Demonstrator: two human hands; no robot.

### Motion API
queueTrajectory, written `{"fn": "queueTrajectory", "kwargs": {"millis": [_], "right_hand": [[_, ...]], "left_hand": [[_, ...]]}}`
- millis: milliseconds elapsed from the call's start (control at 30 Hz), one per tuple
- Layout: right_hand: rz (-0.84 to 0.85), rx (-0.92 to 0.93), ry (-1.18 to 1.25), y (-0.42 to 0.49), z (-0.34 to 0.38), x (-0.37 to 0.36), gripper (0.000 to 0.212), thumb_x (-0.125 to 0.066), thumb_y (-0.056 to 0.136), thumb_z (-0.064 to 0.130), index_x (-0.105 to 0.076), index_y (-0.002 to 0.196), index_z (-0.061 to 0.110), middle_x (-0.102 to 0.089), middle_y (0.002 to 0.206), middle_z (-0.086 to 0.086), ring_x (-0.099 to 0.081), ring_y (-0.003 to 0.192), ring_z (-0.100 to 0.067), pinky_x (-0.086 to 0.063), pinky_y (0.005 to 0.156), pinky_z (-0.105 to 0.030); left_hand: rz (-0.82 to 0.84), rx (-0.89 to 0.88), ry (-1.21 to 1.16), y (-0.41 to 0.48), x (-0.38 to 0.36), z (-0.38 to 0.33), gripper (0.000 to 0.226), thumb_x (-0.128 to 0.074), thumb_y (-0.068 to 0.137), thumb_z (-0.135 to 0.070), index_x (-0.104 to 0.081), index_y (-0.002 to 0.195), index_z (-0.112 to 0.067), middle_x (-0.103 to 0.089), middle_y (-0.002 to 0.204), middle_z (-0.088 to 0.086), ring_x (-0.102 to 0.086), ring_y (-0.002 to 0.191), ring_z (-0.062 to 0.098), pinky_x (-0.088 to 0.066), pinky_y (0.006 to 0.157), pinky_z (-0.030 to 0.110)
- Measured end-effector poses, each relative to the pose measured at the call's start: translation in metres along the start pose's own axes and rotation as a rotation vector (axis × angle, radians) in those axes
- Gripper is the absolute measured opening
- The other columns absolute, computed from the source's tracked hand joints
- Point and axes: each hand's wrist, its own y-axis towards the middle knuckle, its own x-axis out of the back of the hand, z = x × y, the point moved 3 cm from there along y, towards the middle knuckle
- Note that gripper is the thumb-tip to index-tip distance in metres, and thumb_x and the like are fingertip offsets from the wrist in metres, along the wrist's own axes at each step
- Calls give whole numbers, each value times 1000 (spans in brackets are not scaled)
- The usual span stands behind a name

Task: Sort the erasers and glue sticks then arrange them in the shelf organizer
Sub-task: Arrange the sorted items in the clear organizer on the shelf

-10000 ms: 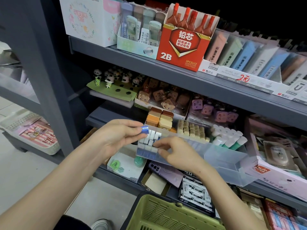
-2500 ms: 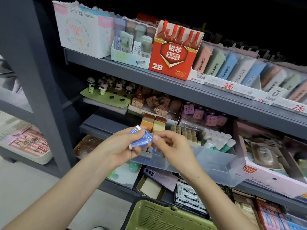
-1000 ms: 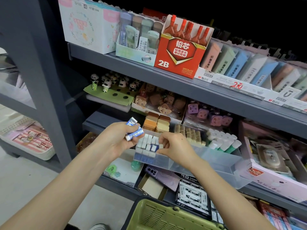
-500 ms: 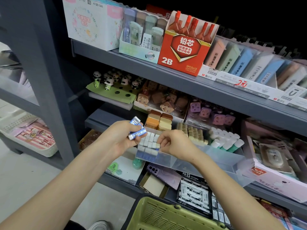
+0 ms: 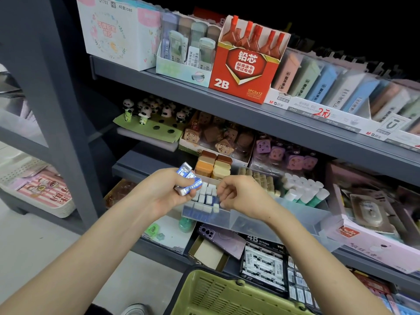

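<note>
Clenching blue erasers (image 5: 189,181) in left grip (image 5: 159,196) at organizer's (image 5: 261,223) left end. Curling right grip (image 5: 243,196) over white erasers (image 5: 204,201) in its left compartment; can't tell if pinching one. Seeing glue sticks (image 5: 304,189) upright, far right.

Shelf organizer (image 5: 295,218): clear frosted plastic. Shelf (image 5: 250,110): matt grey metal. Basket (image 5: 204,292): green slotted plastic. Erasers (image 5: 188,179): glossy blue-white sleeves.

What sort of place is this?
Probably a stationery shop: grey shelving stocked with display boxes like the red 2B lead box, a handwritten price tag, and a green shopping basket below.
</note>
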Motion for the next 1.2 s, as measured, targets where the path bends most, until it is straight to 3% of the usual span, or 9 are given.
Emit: {"fn": "queueTrajectory", "kwargs": {"millis": [100, 300, 400, 467, 600, 767, 900, 1000, 1200], "right_hand": [[-2, 12, -24, -1, 1, -1, 26, -59, 75, -13, -64, 91, 8, -67, 80, -5, -63, 72, -13, -56, 79, -32], [-97, 35, -18, -5, 4, 4, 21, -61, 81, -5, -65, 92, 12, -64, 76, 2, -58, 64, -5, -56, 73, -30], [-167, 61, 244, -12, 15, 6, 11, -64, 89, 11, -64, 98, 17, -66, 82, -6, -61, 64, -9, -55, 62, -24], [-128, 80, 376, -15, 24, 5, 20, -63, 90, 17, -65, 110, 14, -68, 90, -7, -63, 70, -10, -56, 63, -26], [-102, 160, 261, -20, 36, 6, 20, -70, 84, 21, -68, 104, 20, -69, 92, -4, -57, 73, -9, -51, 70, -30], [-173, 188, 202, -28, 33, 8, 22, -82, 71, 16, -60, 77, 15, -55, 68, 8, -45, 58, -1, -37, 55, -13], [-261, 273, -190, -33, 35, 9, 12, -74, 78, 19, -68, 84, 11, -56, 83, 0, -46, 79, -12, -35, 70, -22], [-264, 329, -308, -36, 39, 8, 13, -70, 80, 15, -70, 92, 11, -53, 83, 0, -44, 79, -13, -31, 69, -22], [-342, 68, -35, -31, 11, 23, 24, -71, 79, 10, -53, 90, 23, -61, 76, 4, -58, 70, -11, -47, 67, -20]], "left_hand": [[26, 2, -21, -1, -2, 1, 15, -47, 86, 17, -56, 89, 5, -57, 93, 21, -57, 84, 28, -54, 50, 22], [58, -15, 4, -3, -3, 1, 17, -51, 83, 19, -58, 88, 4, -62, 84, 16, -61, 77, 23, -57, 56, 24], [112, -25, 50, -3, -5, 2, 23, -54, 82, 18, -60, 100, 7, -66, 92, 18, -66, 79, 21, -57, 62, 24], [157, -27, 61, -4, -8, 3, 27, -55, 82, 18, -61, 106, 9, -69, 98, 19, -69, 82, 22, -57, 64, 24], [199, -16, 80, -7, -11, 5, 25, -58, 79, 15, -63, 102, 7, -72, 97, 18, -71, 87, 23, -57, 65, 24], [172, -6, 98, -9, -12, 6, 31, -69, 70, 0, -65, 100, 7, -71, 98, 21, -71, 89, 26, -59, 71, 28], [130, -44, 146, -9, -17, 9, 28, -64, 78, 8, -61, 106, 10, -71, 93, 20, -71, 78, 23, -59, 68, 26], [116, -83, 185, -9, -22, 9, 30, -66, 80, 6, -59, 109, 10, -69, 101, 23, -71, 77, 21, -58, 67, 25], [-1, -53, -87, -6, -17, -2, 11, -61, 87, -3, -59, 85, 8, -63, 74, 19, -70, 66, 27, -60, 60, 32]]}}
